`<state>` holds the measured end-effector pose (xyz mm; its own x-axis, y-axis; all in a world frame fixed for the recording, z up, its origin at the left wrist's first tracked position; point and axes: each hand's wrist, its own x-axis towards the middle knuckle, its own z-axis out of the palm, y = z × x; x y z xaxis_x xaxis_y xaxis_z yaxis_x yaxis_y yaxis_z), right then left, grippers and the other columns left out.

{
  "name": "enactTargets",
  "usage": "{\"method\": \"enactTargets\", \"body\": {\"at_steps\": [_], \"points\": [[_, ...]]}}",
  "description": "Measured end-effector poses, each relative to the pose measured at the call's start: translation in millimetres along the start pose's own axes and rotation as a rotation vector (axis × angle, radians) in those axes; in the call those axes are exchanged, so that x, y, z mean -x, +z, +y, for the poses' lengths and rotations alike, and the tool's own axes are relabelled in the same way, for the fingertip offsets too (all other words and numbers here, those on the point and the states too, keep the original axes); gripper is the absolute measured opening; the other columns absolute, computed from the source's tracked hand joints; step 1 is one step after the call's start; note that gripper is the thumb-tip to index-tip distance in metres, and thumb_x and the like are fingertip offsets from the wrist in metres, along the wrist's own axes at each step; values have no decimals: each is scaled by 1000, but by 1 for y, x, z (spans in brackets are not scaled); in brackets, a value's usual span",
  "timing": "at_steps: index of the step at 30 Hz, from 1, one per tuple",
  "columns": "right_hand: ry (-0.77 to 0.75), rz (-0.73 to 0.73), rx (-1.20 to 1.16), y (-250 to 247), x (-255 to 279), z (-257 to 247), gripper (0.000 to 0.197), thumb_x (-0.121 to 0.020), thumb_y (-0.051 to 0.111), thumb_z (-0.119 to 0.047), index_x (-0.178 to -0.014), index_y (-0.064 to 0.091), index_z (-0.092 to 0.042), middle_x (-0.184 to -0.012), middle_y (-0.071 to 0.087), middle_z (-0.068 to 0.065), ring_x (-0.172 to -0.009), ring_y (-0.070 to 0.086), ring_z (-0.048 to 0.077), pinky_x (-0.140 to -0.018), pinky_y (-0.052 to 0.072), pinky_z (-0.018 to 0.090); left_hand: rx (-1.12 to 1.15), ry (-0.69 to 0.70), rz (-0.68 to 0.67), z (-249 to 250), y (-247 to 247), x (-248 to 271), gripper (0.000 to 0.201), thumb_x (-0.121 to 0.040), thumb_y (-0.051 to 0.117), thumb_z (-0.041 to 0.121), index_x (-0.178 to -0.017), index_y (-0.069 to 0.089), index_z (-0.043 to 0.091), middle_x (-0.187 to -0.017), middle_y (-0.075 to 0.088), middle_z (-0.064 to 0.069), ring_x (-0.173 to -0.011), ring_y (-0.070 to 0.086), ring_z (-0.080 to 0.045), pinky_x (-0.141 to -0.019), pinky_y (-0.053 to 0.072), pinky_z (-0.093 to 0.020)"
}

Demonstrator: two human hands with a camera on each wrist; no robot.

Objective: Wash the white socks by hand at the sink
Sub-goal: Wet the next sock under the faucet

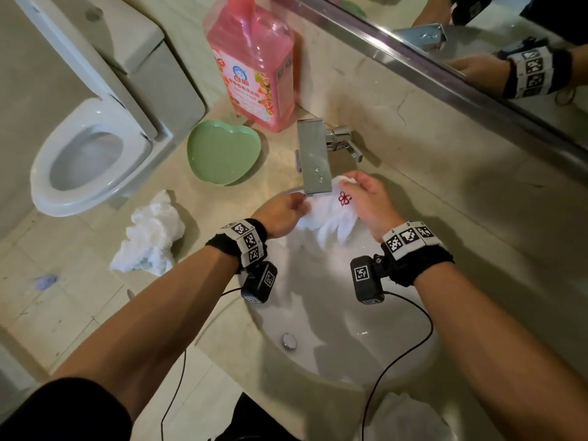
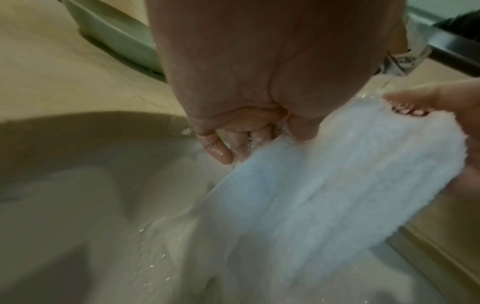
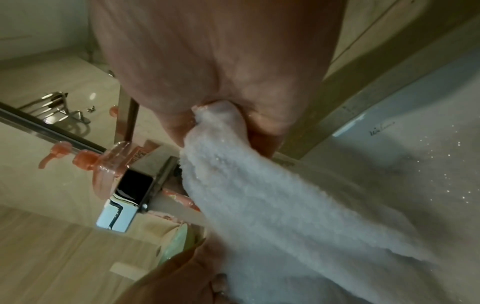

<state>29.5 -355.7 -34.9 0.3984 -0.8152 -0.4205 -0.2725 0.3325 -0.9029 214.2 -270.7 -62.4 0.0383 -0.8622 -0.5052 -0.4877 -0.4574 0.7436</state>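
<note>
Both hands hold one white sock under the tap, over the sink.

Left hand (image 1: 281,214) pinches the sock (image 1: 331,218) at its left edge, fingers curled on the cloth; left grip closed on the sock. Right hand (image 1: 370,202) bunches the sock's top end in curled fingers just beside the spout; right grip closed on the same sock. Sock is stretched between the two hands, red flower mark facing up, lower end hanging into the sink (image 1: 350,354). Chrome tap (image 1: 313,157) sits right above it. Second white sock (image 1: 151,237) lies crumpled on the table (image 1: 445,198), left of the sink. Green heart-shaped dish (image 1: 222,152) and pink detergent bottle (image 1: 254,68) stand behind it. Toilet (image 1: 86,154) further left.
</note>
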Motion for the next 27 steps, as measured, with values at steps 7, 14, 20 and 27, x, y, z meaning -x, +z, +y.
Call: {"method": "enactTargets", "body": {"at_steps": [7, 14, 20, 27], "points": [[-14, 11, -6, -10, 4, -3, 11, -100, 55, -19, -102, 64, -13, -84, 61, 7, -77, 56, 20, -68, 47, 34, 19, 67, 213, 2, -9, 8, 20, -103, 44, 34, -97, 59, 21, -91, 62, 3, -81, 54, -16, -70, 41, -28], [6, -14, 175, -4, -6, 7, 13, -99, 57, -25, -89, 62, -30, -85, 65, 3, -78, 60, 19, -71, 48, 31, 111, 113, 239, 8, -40, 38, 25, -101, 52, 34, -82, 58, 19, -79, 63, 2, -67, 53, -7, -65, 42, -24], [39, -131, 191, 7, -9, 12, 12, -88, 62, -36, -91, 72, -42, -93, 75, 0, -89, 70, 25, -82, 53, 41, 99, 110, 281, 15, -56, 55, 28, -100, 53, 37, -80, 58, 17, -71, 55, 6, -63, 47, -11, -62, 39, -26], [130, -267, 128, 33, -3, 8, 30, -83, 60, 8, -88, 67, -20, -92, 72, -1, -79, 66, 11, -64, 53, 19, 118, 95, 157, 23, -54, 58, 25, -102, 49, 24, -93, 61, 4, -83, 59, -6, -75, 51, -13, -71, 42, -28]]}}
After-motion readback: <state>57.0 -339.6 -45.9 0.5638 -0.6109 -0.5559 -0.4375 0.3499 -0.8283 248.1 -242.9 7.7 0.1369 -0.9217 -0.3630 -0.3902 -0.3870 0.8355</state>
